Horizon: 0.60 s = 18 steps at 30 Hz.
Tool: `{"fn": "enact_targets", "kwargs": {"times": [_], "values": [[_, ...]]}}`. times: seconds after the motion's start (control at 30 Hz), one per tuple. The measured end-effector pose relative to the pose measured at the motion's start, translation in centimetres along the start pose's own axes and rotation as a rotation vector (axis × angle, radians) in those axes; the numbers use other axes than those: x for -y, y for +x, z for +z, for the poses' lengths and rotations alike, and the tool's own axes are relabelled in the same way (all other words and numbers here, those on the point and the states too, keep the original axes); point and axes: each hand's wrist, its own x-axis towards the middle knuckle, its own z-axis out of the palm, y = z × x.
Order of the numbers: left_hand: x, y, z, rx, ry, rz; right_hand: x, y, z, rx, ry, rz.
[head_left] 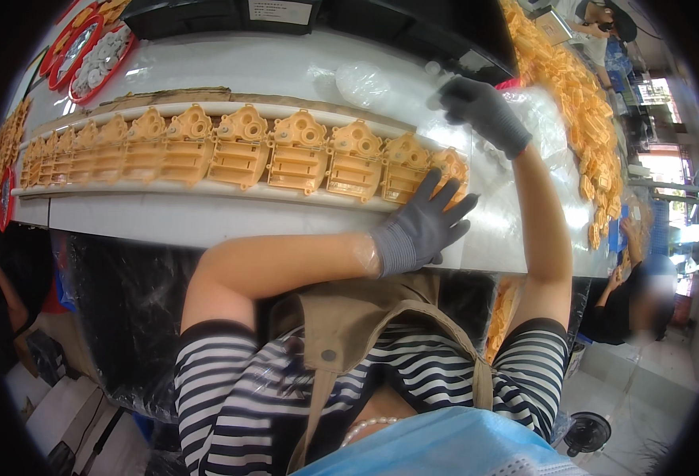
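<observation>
Left fingers [445,194] spread partly over the right-end orange housing [454,164].

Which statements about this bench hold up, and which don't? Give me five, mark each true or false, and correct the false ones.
1. The left hand and the right hand both wear dark grey gloves. True.
2. The left hand is at the right-hand end of the row of orange housings. True.
3. The right hand rests on the left-hand end of that row. False: it is beyond the row's right-hand end, near crumpled clear plastic.
4. A heap of loose orange parts lies on the right side. True.
5. The red bowl of whitish pieces sits at the upper right. False: the red bowl is at the upper left.
</observation>
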Motion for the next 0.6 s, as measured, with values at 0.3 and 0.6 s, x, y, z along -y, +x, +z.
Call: {"fn": "enact_targets", "kwargs": {"times": [0.3,0.6], "values": [[0.4,-0.2,0.8,0.012,0.010,-0.050,3.3,2.8,5.4,-0.093,-0.871,-0.407],[0.6,-0.8,1.0,-0.104,0.107,-0.028,5.2,3.5,8.0,-0.153,-1.046,-0.504]]}}
